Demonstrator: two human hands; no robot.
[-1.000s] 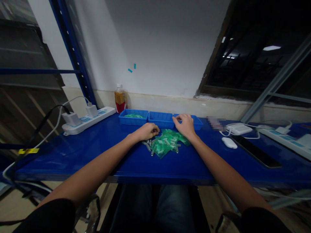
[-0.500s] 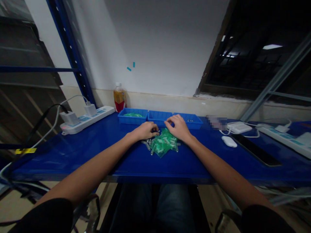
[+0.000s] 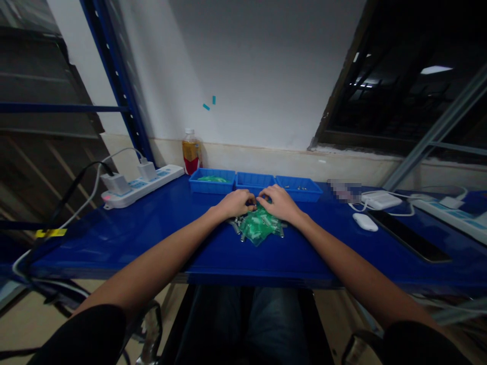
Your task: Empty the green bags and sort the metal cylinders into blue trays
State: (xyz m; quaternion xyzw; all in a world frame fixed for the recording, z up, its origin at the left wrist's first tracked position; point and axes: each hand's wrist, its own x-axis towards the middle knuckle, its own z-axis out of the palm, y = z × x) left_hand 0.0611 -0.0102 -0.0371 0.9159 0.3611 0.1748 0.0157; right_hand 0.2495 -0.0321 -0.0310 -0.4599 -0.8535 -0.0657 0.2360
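My left hand (image 3: 239, 204) is closed in a pinch at the far left side of a pile of green plastic bags (image 3: 258, 230). Close beside it, my right hand (image 3: 279, 203) curls over the far right side of the same pile, thumb and fingers drawn together. Their fingertips almost meet, and whatever they hold is too small or hidden to make out. Small shiny metal cylinders (image 3: 242, 237) lie under and around the bags, and some show on top of them.
Three blue trays stand behind my hands: the left tray (image 3: 194, 188) with green bags, a middle tray (image 3: 255, 175), and the right tray (image 3: 317, 191) with small metal pieces. A drink bottle (image 3: 191, 152) and power strip (image 3: 163, 177) are left; a white case (image 3: 365, 222) and phone (image 3: 413, 237) right.
My right hand has come down and closer to my left hand, its fingers drawing in. My left hand has shifted slightly towards it. The whole view has moved a little.
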